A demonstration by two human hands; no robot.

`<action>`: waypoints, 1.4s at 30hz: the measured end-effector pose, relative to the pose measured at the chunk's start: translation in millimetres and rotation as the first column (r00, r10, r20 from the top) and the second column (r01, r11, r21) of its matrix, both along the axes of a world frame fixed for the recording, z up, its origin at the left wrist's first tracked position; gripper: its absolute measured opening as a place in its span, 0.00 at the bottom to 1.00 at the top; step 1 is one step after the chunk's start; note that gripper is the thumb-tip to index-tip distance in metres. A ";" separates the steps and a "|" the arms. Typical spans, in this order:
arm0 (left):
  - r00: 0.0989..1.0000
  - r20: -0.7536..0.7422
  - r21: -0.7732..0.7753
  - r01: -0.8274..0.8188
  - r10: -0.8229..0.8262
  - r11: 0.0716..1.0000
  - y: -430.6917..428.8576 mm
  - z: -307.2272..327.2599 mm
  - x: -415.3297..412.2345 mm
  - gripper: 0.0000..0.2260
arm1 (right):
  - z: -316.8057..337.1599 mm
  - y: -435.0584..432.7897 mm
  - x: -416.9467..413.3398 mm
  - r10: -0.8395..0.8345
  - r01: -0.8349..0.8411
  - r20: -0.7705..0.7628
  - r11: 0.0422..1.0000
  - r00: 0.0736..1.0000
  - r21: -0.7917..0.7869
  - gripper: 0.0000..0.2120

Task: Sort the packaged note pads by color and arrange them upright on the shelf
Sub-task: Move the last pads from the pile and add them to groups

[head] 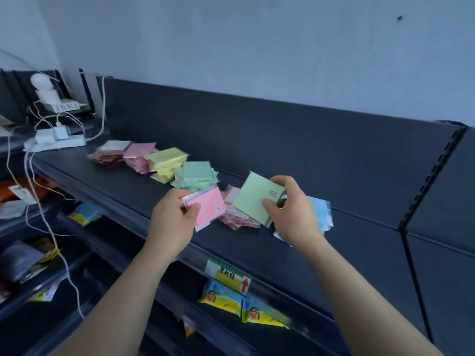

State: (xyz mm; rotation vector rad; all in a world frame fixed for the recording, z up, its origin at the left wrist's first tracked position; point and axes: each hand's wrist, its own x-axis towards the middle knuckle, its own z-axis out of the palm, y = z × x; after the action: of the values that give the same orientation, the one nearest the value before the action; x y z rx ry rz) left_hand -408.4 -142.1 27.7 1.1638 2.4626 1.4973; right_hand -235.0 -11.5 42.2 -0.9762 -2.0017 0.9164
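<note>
Plugs, wires and snack packs by a pale wall

Far left, a white power strip (55,144) holds white plugs (61,132), and thin white wires (42,217) hang down from it. Behind it sits a white box (64,106) with black antennas (86,93); a round white gadget (42,83) shows just above it. Lower down, a green and yellow tag (228,276) has a red arrow. Just under it lie two yellow and blue snack packs (222,298). The pale wall (257,47) has one dark spot (399,18).

Dark shelf (108,176) bears flat pad stacks (167,160) and loose pads (239,217).

flat pad stacks (167,159) along shelf (108,177)
</note>
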 end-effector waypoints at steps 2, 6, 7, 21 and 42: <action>0.999 -0.030 -0.005 -0.044 0.044 0.999 -1.0 -1.4 -17.3 0.10 | -3.4 7.0 -23.9 0.019 -0.020 0.018 0.999 1.000 0.026 0.18; 0.992 -0.045 0.005 -0.115 0.115 0.993 -2.8 -5.0 -54.8 0.09 | -10.3 17.1 -71.1 0.039 -0.039 0.060 0.999 0.997 0.005 0.21; 0.991 -0.045 0.010 -0.125 0.125 0.992 -3.2 -5.4 -64.0 0.08 | -11.0 18.6 -82.6 0.045 -0.045 0.062 0.999 0.997 -0.008 0.22; 0.999 -0.017 0.123 -0.046 0.048 0.991 17.0 6.0 -223.4 0.08 | -8.0 44.7 -236.8 -0.076 0.076 0.169 0.997 0.983 0.003 0.23; 0.994 -0.104 -0.124 -0.047 0.034 0.991 122.8 0.3 -364.6 0.18 | -14.6 47.7 -270.2 -0.265 0.187 0.336 0.951 0.904 0.247 0.19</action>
State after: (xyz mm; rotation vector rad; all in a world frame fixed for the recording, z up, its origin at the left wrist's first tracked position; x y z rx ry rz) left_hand -773.0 -19.3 28.0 1.2018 2.6189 1.2997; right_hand -505.2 36.3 27.6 -1.2997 -2.1733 0.4041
